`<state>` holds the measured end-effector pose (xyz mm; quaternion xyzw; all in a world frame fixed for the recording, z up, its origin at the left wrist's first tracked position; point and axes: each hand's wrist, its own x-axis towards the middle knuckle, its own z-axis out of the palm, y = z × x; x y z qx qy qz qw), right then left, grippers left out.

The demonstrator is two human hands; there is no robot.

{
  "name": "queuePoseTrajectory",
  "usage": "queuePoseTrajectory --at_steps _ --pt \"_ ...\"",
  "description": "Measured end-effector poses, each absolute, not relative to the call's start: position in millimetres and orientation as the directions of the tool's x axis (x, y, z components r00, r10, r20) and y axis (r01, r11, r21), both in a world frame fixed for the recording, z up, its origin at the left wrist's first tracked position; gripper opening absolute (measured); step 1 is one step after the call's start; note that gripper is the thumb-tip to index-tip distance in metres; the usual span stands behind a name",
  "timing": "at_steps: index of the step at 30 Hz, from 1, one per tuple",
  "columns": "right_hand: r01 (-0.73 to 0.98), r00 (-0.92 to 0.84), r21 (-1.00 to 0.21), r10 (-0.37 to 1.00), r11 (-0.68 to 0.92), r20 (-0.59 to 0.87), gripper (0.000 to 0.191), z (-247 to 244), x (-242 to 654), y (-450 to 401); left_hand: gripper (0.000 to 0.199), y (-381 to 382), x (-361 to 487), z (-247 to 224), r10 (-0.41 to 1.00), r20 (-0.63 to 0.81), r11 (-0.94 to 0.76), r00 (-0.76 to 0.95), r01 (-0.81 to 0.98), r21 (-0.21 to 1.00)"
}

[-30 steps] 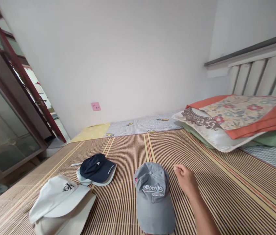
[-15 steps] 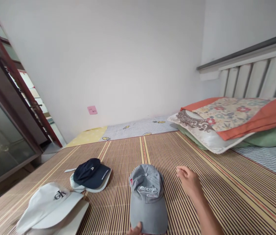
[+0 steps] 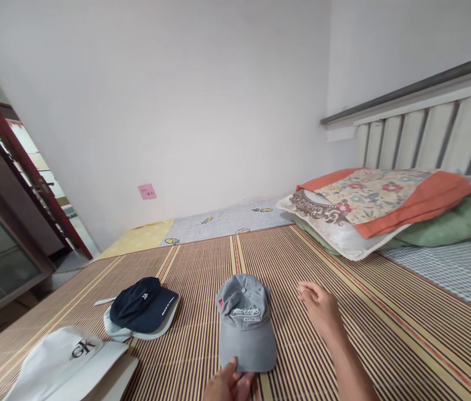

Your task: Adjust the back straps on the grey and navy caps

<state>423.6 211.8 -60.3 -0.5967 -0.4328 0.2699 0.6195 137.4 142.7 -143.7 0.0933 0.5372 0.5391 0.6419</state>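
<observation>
Pinching gray cap by brim with left hand (best going softly, not bending it), curling fingers of right hand together beside it.

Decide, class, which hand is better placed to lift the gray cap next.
Probably the left hand: it pinches the gray cap at its brim, thumb on top, while the right hand is off to one side, touching no cap.

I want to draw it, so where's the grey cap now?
In the head view, the grey cap lies between the dark cap and the right hand.
</observation>
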Motion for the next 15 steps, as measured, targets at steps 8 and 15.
queuePoseTrajectory --at_steps 8,15 --pt "0.148 0.493 -0.977 0.845 0.153 0.207 0.04 -57 430 210 0.01 195 195 -87 0.78 -0.614 0.451 -0.119 -0.572 0.685" --pt "0.134 0.509 -0.981 0.84 0.139 0.188 0.048 -59 433 212 0.003 261 255 -86 0.761 -0.642 0.46 -0.09 -0.623 0.633"
